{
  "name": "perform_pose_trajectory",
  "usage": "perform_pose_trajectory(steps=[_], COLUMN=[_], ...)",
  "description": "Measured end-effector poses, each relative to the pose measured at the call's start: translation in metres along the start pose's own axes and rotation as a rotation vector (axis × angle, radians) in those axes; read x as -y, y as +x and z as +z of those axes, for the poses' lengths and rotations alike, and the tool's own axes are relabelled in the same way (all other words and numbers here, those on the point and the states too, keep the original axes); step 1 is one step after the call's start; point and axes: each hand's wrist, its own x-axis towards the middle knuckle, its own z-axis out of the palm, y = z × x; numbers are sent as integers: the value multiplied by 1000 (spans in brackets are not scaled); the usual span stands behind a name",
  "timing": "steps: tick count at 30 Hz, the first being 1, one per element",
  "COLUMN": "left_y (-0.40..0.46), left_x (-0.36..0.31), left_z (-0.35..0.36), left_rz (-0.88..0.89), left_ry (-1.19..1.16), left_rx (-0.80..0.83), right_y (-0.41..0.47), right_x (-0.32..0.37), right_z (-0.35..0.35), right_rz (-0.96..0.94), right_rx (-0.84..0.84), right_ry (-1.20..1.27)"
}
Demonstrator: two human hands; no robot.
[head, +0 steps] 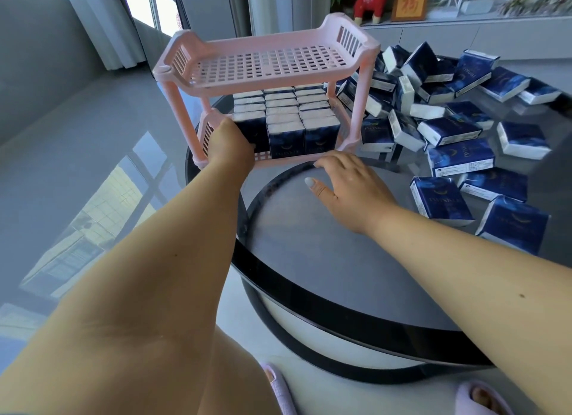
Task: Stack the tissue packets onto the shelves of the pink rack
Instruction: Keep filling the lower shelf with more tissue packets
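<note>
Perforated pink plastic rack on glossy glass table.

Head camera looks forward and down, close over the table.

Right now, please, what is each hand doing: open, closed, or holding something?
Left hand: at the front-left tissue packet on the lower shelf; fingers hidden, so grip cannot be told.
Right hand: open, resting flat on the glass table, holding nothing.
</note>
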Motion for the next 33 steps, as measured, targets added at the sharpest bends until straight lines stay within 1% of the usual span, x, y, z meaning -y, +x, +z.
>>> perform_pose_trajectory(steps=[1, 2, 3, 4, 5, 6, 7, 9, 12, 16, 18, 21, 25, 28, 33], left_y=[1, 0, -1, -3, -4, -5, -4, 0, -11, -28, -40, -57, -78, -90, -111], left_x=[4, 1, -3, -4, -3, -3, -2, 2, 2, 3, 3, 3, -2, -9, -32], left_z=[1, 0, -2, -9, -8, -10, -9, -7, -13, -13, -14, -13, -16, -17, -14], left_rz=[37, 20, -19, -104, -118, -91, -71, -95, -105, -116, -119, -118, -96, -45, 24], left_ry=[-2, -144, -476, -691, -664, -616, -544, -542, -630, -707, -735, -713, -736, -739, -695], left_rx=[-61, -94, -106, -148, -178, -211, -175, -149, -135, -172, -231, -326, -355, -333, -274], right_y=[0, 0, 0, 0, 0, 0, 0, 1, 0, -1, -1, -1, -3, -12, -31], right_x=[0, 0, 0, 0, -1, -1, -1, -2, -2, -2, -2, -1, 2, 7, -6], right_z=[0, 1, 1, 2, 2, 2, 2, 2, 2, 2, 2, 0, -6, -15, -45], right_rz=[-1, -2, -4, -5, -6, -7, -7, -6, -7, -6, -6, -6, 10, -7, -6], right_rx=[-2, -4, -6, -9, -11, -14, -16, -20, -24, -20, -18, -8, 19, -29, -193], right_ry=[2, 3, 5, 7, 9, 10, 10, 12, 14, 13, 12, 20, 82, 148, 180])
